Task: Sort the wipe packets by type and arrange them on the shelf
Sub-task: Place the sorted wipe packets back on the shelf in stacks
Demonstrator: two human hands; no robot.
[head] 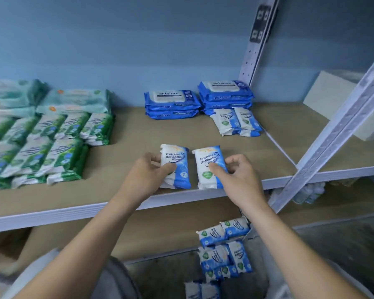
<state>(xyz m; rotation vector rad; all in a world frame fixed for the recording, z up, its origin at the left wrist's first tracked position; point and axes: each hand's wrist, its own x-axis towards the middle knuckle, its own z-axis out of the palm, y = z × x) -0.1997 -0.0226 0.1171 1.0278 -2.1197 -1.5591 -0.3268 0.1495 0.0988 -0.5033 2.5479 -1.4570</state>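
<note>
Two small blue-and-white packets of fragrance-free antibacterial wipes lie side by side near the front edge of the shelf [125, 134], printed faces up, close together but not touching. The left hand [147, 172] grips the left packet [178, 160]: the thumb presses across its lower front and the fingers [154, 157] are curled round its left edge. The right hand [240, 174] grips the right packet [207, 162] in the mirrored way, thumb on the lower front and fingers [233, 162] curled at its right edge. Both packets seem to sit on the shelf board, though the hands hide their lower corners.

Further back on the same shelf stand two stacks of blue antabax packs, a lower stack [172, 104] and, just to its right, a taller stack [225, 93] against the blue wall. Directly in front of the taller stack lie two more small blue packets [235, 121], side by side and touching, of the same print as the two being held.

At the left of the shelf, well apart from the blue goods, green-and-white packets [52, 143] lie in close rows, piled a few deep, and behind them are larger pale green packs [73, 102], also stacked.

Below the shelf, near the right forearm, a loose heap of blue-and-white packets [222, 251] lies at mixed angles. A slanted metal upright [337, 130] crosses the right side, and beyond it a white box [330, 96] sits on the neighbouring shelf
</note>
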